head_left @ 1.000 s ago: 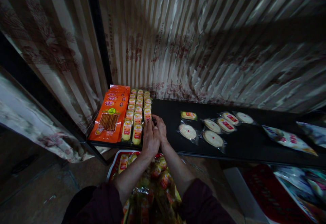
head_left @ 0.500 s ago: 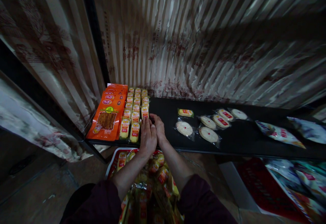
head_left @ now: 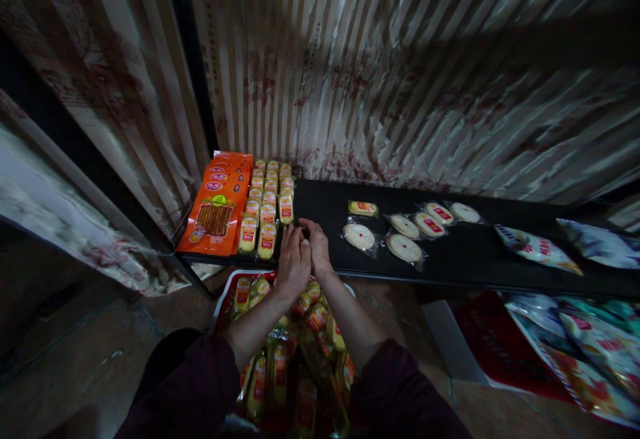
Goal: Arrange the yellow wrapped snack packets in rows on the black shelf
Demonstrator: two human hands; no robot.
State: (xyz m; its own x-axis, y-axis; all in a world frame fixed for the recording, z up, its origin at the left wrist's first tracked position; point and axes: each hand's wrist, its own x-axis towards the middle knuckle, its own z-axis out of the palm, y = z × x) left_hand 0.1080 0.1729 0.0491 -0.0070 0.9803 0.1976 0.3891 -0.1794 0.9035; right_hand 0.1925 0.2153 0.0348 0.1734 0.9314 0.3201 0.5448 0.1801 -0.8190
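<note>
Small yellow wrapped cakes (head_left: 267, 240) stand in three rows on the black shelf (head_left: 340, 252), beside a stack of orange snack bags (head_left: 214, 216). At the front end of the right-hand row, my left hand (head_left: 294, 262) and my right hand (head_left: 317, 246) are pressed close together, backs upward. The nearest cake in that row (head_left: 286, 208) lies just beyond my left fingertips. Whatever the curled fingers may hold is hidden beneath them. Under my forearms a red and white basket (head_left: 220, 306) is full of the same yellow cakes.
On the shelf to the right lie a single yellow pack (head_left: 363, 208), several round wrapped cakes (head_left: 359, 236) and white pouches (head_left: 540, 249). A red and white box (head_left: 500, 352) with bags is below. A dark upright post (head_left: 190, 52) stands at left.
The view has shifted slightly, so the shelf appears higher. My hands have drawn back a little from the front cake of the right-hand row, which shows more fully.
</note>
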